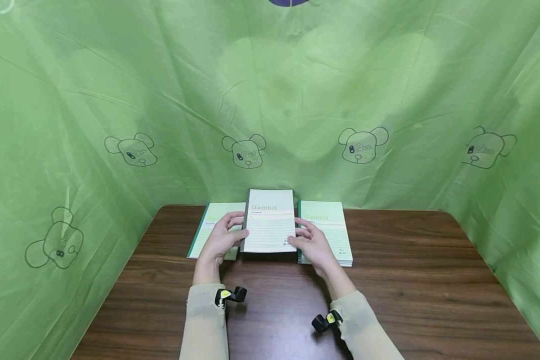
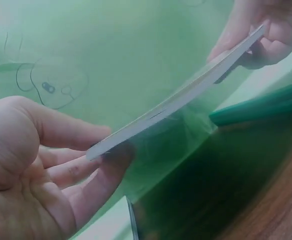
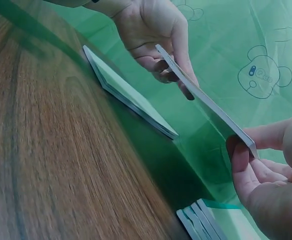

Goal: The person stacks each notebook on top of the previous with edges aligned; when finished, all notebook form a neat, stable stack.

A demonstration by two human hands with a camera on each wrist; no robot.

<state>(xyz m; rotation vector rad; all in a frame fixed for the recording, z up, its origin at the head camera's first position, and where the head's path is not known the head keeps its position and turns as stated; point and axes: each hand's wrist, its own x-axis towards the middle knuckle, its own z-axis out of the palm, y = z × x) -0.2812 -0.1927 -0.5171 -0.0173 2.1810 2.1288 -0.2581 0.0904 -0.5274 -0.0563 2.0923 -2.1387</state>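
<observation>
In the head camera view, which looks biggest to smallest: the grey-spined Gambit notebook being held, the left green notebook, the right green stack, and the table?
1. Table, by far.
2. Gambit notebook, though it is lifted nearer the camera, so unsure.
3. Right green stack.
4. Left green notebook, partly hidden; it may match the right one.

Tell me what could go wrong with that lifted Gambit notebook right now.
The notebook is held only at its two side edges, left hand and right hand, fingertips under and thumbs on top, so it could slip or sag.

It hangs tilted above the table, between the left stack and the right stack; lowering it carelessly may knock either one askew.
</observation>
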